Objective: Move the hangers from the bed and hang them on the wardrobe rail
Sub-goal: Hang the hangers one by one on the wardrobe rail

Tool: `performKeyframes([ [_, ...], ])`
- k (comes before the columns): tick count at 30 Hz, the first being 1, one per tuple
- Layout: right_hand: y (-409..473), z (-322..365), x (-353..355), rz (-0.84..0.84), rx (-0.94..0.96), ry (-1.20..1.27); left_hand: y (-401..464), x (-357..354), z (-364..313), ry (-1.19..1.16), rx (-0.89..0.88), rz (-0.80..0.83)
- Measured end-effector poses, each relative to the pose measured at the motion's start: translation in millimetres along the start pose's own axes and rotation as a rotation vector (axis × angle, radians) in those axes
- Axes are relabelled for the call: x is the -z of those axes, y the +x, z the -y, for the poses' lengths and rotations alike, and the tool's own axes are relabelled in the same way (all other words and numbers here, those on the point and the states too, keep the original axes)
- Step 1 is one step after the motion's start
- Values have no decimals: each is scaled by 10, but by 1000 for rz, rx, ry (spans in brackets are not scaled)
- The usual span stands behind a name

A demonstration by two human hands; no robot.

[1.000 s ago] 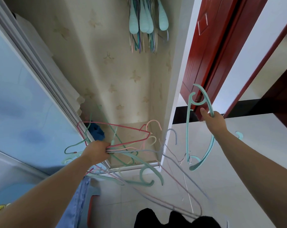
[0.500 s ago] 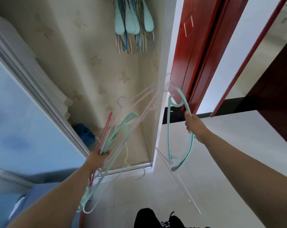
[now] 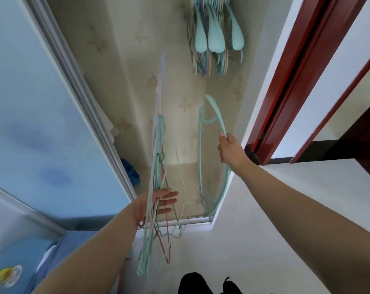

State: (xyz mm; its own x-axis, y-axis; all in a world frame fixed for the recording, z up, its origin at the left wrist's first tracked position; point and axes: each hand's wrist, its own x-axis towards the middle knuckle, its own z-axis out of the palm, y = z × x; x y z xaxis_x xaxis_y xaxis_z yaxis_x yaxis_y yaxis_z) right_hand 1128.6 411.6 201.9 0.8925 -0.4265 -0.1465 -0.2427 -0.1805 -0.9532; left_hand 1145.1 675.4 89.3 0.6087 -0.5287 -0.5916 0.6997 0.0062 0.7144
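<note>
The left hand carried a bundle of thin hangers standing nearly upright in front of the open wardrobe, its fingers stretched out almost straight beside the wires, the thumb hidden behind them. The right hand gripped a single teal hanger by one arm, fingers curled round it, hook uppermost. More teal hangers hung bunched together higher inside the wardrobe.

Above the right hand the wardrobe opening stands free up to the hung hangers (packed tight); the red door frame bounds its right, the left hand's bundle crowds its left
</note>
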Motion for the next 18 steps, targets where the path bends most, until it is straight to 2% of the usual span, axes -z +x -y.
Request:
performKeyframes([
  [3,49,233,-207,-42,37,35,-50,254,-158,-38,-44,-76],
  [5,80,396,-334,-66,64,33,-33,458,-251,7,-70,-186],
  [7,93,536,-470,-62,90,12,-67,609,-355,57,-84,-227],
  [13,136,760,-897,-73,146,-74,-165,870,-587,36,-70,-123],
  [18,143,641,-932,-139,142,-232,-136,1093,-780,41,-101,-12],
])
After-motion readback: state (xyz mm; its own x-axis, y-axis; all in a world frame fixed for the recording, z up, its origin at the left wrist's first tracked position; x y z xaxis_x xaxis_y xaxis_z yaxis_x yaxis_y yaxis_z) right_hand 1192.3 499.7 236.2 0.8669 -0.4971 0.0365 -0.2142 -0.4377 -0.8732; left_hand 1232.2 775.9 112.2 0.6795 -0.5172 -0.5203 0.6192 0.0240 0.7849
